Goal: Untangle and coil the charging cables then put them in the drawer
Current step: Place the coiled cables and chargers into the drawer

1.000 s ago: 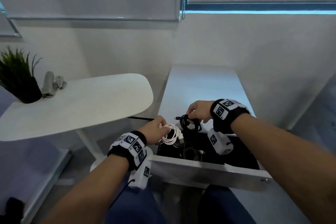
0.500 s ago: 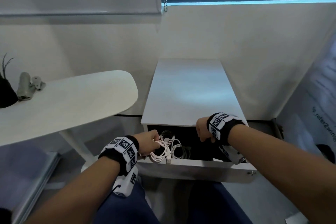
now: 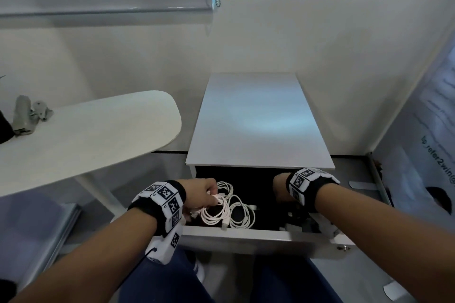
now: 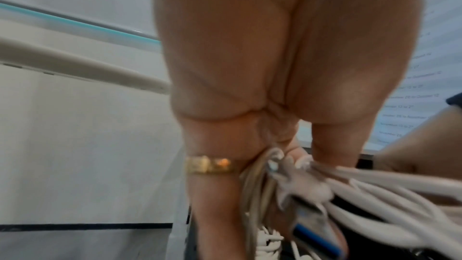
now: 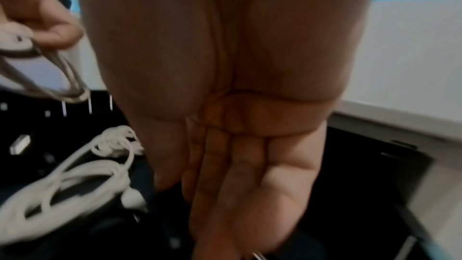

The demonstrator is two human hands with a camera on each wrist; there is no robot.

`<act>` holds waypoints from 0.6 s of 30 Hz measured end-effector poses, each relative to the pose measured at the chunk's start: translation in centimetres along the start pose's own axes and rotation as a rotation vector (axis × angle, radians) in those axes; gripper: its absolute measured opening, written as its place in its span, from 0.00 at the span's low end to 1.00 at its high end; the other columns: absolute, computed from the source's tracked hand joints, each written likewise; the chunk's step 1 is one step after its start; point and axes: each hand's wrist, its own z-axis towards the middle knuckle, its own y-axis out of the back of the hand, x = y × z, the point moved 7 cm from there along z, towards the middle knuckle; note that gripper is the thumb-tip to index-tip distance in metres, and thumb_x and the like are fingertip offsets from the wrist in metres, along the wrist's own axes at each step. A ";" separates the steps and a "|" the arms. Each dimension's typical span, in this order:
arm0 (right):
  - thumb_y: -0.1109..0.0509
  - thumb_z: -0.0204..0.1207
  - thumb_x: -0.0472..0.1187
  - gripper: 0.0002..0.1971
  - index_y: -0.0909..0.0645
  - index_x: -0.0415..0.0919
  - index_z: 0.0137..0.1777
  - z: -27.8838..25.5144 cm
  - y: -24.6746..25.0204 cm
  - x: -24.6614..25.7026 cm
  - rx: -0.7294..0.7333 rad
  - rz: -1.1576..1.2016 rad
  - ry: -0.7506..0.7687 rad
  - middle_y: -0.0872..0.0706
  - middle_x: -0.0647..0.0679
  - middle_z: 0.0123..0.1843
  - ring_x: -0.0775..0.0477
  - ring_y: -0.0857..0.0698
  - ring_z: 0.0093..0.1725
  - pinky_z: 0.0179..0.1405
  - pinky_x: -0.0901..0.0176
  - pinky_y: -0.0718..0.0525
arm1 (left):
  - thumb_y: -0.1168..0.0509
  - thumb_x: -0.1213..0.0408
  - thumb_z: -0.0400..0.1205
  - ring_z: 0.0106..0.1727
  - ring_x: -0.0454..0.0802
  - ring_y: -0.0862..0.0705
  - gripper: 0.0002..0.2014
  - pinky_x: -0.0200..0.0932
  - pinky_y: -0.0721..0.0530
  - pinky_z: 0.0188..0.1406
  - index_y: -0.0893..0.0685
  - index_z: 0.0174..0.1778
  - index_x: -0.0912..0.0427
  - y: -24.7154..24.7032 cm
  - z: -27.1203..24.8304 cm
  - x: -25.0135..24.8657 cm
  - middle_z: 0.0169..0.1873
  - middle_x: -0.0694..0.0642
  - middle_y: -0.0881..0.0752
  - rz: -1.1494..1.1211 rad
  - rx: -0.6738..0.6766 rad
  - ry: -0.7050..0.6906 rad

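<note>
Here the white cabinet [image 3: 258, 118] stands against the wall, and everything else is placed from it. To the left of the cabinet a rounded white bench [image 3: 86, 135] reaches toward its near left corner, with a small grey clamp-like object [image 3: 24, 118] at the bench's far left end. Below the cabinet's top, the drawer [image 3: 258, 236] is pulled out toward the person, its inside dark and its white front edge nearest the knees.

The left hand [image 3: 203, 195] is over the left part of the drawer, under the cabinet's front lip. Its fingers are curled and pinch a coiled white cable [image 3: 215, 211], which hangs from the fingertips with its loops down inside the drawer; the left wrist view shows the strands bunched between thumb and fingers [image 4: 322, 145] and a gold ring [image 4: 210, 165] on one finger. Just right of that coil, more toward the middle of the drawer, a second white cable [image 3: 242, 214] lies coiled on the drawer floor, and the right wrist view shows it there [image 5: 75, 181] with a plug end.

The right hand [image 3: 279, 189] is in the right part of the drawer, below the cabinet's front edge. In the right wrist view its fingers [image 5: 240, 175] are stretched out straight and close together, pointing down into the dark drawer, with nothing held between them. Dark shapes beneath it are too dim to make out.
</note>
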 end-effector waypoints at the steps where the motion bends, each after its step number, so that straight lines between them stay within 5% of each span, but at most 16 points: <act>1: 0.33 0.70 0.57 0.16 0.16 0.43 0.37 -0.5 0.5 0.8 -0.004 0.040 0.033 0.15 0.50 0.29 0.47 0.19 0.25 0.38 0.51 0.11 | 0.37 0.57 0.82 0.26 0.47 0.26 0.07 0.50 0.13 0.34 0.27 0.51 0.53 0.0 0.2 -0.4 0.29 0.53 0.24 -0.027 -0.014 -0.018; 3: 0.42 0.82 0.56 0.20 0.16 0.42 0.46 -3.1 0.9 4.1 0.038 0.280 0.163 0.14 0.49 0.34 0.48 0.17 0.27 0.33 0.59 0.16 | 0.37 0.56 0.82 0.26 0.46 0.26 0.07 0.41 0.20 0.27 0.28 0.50 0.53 0.2 0.5 -1.7 0.29 0.52 0.24 -0.018 -0.066 -0.064; 5: 0.42 0.82 0.59 0.23 0.18 0.40 0.55 -4.4 1.4 6.5 0.133 0.508 0.251 0.14 0.50 0.38 0.50 0.15 0.31 0.35 0.59 0.19 | 0.37 0.54 0.82 0.27 0.44 0.25 0.08 0.37 0.25 0.25 0.28 0.48 0.52 0.4 0.8 -2.8 0.31 0.50 0.22 0.008 -0.121 -0.097; 9: 0.31 0.79 0.50 0.10 0.21 0.45 0.40 -4.4 1.3 7.9 0.143 0.534 0.375 0.14 0.54 0.30 0.54 0.14 0.31 0.32 0.63 0.21 | 0.39 0.52 0.83 0.27 0.45 0.25 0.09 0.38 0.27 0.24 0.29 0.49 0.52 0.2 1.4 -3.7 0.31 0.51 0.22 -0.065 -0.160 -0.114; 11: 0.31 0.79 0.41 0.09 0.23 0.43 0.38 -4.1 1.3 7.9 0.133 0.568 0.382 0.15 0.52 0.25 0.57 0.16 0.25 0.26 0.66 0.24 | 0.39 0.50 0.83 0.28 0.48 0.24 0.10 0.39 0.26 0.27 0.29 0.50 0.52 0.1 1.5 -3.7 0.31 0.52 0.21 -0.109 -0.178 -0.115; 14: 0.35 0.77 0.37 0.06 0.21 0.37 0.40 -3.1 1.6 6.6 0.087 0.561 0.262 0.15 0.45 0.24 0.47 0.17 0.26 0.29 0.59 0.23 | 0.42 0.49 0.84 0.36 0.49 0.19 0.10 0.42 0.23 0.35 0.28 0.51 0.53 -0.1 1.4 -3.1 0.37 0.53 0.18 -0.038 -0.169 -0.092; 18: 0.45 0.81 0.35 0.16 0.20 0.32 0.38 -1.9 1.3 4.8 0.082 0.493 0.167 0.13 0.46 0.23 0.50 0.17 0.21 0.26 0.60 0.19 | 0.34 0.55 0.81 0.42 0.48 0.22 0.12 0.39 0.23 0.39 0.23 0.56 0.53 -1.1 0.9 -2.1 0.45 0.50 0.21 0.195 -0.062 -0.065</act>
